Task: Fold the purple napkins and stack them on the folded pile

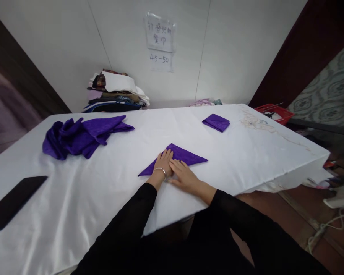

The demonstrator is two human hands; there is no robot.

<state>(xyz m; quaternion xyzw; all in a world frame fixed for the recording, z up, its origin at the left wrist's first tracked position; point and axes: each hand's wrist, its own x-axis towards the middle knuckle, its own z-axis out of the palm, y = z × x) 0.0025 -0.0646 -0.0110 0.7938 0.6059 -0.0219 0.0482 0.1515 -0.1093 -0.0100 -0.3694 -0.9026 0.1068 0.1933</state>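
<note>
A purple cloth napkin (186,154), folded into a flat triangle, lies on the white tablecloth (126,198) in front of me. My left hand (164,163), with a silver bracelet at the wrist, rests flat on its middle, fingers stretched out. Close against it, my right hand (185,176) lies with fingers extended over the triangle's lower edge, partly on the tablecloth. Neither hand grips anything. Up to the right sits a small folded purple napkin (217,122). A loose heap of purple cloths (80,137) is at the left.
A black flat device (15,200) lies at the table's left. Behind the table stands a pile of folded clothes (114,93) against the wall. A red basket (275,113) is beyond the far right corner, and a white cable (322,229) trails on the floor.
</note>
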